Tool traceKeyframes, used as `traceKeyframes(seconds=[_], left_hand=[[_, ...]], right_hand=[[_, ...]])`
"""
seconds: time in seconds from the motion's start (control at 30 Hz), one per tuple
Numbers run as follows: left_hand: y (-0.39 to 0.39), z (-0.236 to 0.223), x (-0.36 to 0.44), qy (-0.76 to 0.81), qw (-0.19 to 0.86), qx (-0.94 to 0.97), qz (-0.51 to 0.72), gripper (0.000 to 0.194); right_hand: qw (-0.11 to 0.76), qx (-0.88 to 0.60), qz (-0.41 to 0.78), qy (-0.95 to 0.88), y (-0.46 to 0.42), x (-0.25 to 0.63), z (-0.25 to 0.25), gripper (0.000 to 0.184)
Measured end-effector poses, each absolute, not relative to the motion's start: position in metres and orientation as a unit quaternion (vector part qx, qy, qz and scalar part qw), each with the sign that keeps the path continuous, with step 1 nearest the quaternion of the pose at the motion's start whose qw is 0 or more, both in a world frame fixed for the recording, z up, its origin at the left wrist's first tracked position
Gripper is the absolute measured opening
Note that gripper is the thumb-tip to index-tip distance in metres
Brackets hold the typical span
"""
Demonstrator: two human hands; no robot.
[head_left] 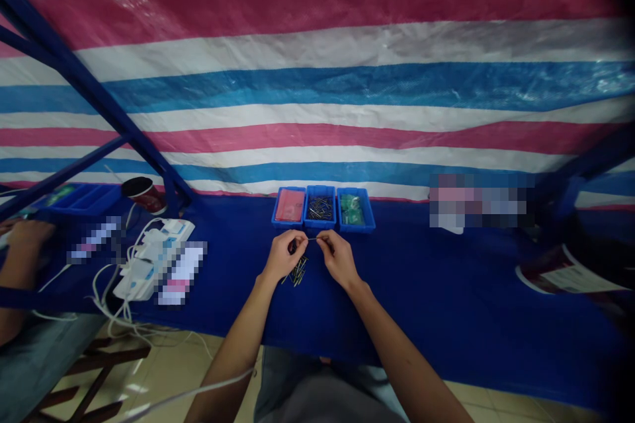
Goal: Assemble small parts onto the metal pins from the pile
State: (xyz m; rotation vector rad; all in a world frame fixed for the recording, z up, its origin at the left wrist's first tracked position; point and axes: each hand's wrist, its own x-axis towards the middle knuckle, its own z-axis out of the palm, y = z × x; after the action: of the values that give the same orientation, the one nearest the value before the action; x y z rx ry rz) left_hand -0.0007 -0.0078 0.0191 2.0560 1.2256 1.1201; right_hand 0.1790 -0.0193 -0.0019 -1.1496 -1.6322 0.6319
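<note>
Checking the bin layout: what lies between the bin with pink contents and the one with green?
A third blue bin, holding many thin dark pieces, as the head view shows.

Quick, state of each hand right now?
Left hand: closed, pinching one end of a thin rod.
Right hand: closed, pinching the thin rod's other end.
</note>
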Motion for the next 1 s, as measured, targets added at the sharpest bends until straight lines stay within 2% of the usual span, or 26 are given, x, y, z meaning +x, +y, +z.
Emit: traceKeyframes(seconds=[0.33, 0.67, 1.0], left_hand=[[-0.0082, 0.0178, 0.0013, 0.437, 0.243, 0.772, 0.392, 0.019], [-0.0079, 0.0149, 0.0007, 0.435, 0.230, 0.775, 0.396, 0.014], [-0.0080, 0.0167, 0.0011, 0.434, 0.223, 0.771, 0.409, 0.021]], right_hand=[[0.492, -0.455, 0.254, -0.697, -0.0217, 0.1781, 0.0040, 0.019], [0.481, -0.439, 0.271, -0.708, -0.0227, 0.1781, 0.0060, 0.018], [0.489, -0.445, 0.266, -0.702, -0.0227, 0.1772, 0.0065, 0.019]])
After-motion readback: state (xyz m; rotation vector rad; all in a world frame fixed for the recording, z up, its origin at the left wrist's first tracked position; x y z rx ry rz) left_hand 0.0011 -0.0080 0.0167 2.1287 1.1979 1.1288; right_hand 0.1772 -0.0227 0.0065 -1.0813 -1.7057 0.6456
